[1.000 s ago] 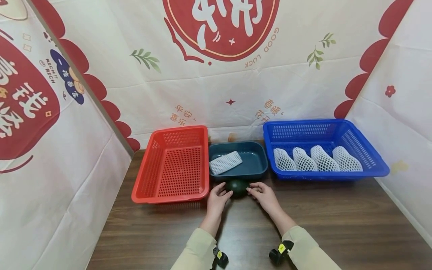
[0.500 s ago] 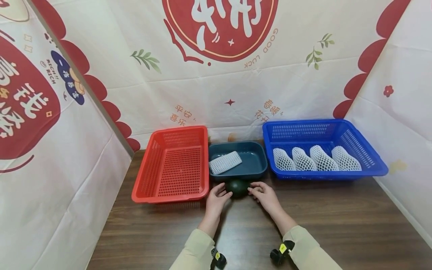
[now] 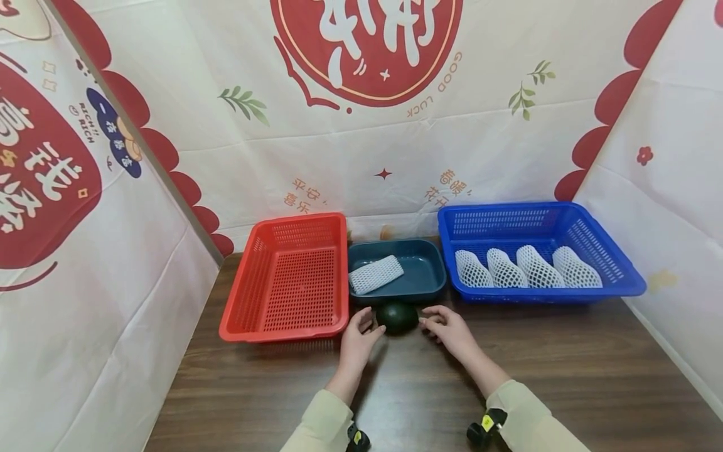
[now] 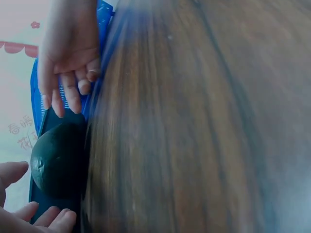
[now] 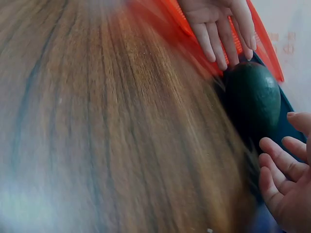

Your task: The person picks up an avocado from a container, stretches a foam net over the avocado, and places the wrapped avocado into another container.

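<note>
A dark green avocado [image 3: 397,317] lies on its side on the wooden table, just in front of the dark teal tray [image 3: 433,290]. To its left is my left hand [image 3: 358,336], fingers relaxed and spread, the thumb tip right at the fruit's edge in the head view. On the other side my right hand [image 3: 452,331] faces it with loosely bent fingers. In the left wrist view a gap shows between the avocado [image 4: 58,160] and the fingers. The right wrist view shows the avocado [image 5: 253,97] between both hands, gripped by neither.
A white foam net sleeve [image 3: 376,274] lies flat in the teal tray. Left of it stands a red basket [image 3: 342,276]. The blue basket [image 3: 511,213] on the right holds several white-netted pieces [image 3: 538,269]. Printed cloth [image 3: 316,144] walls the table at the back and sides.
Both hands have drawn slightly outward from the avocado, the left to the left and the right to the right. The avocado stays in its place on the table.
</note>
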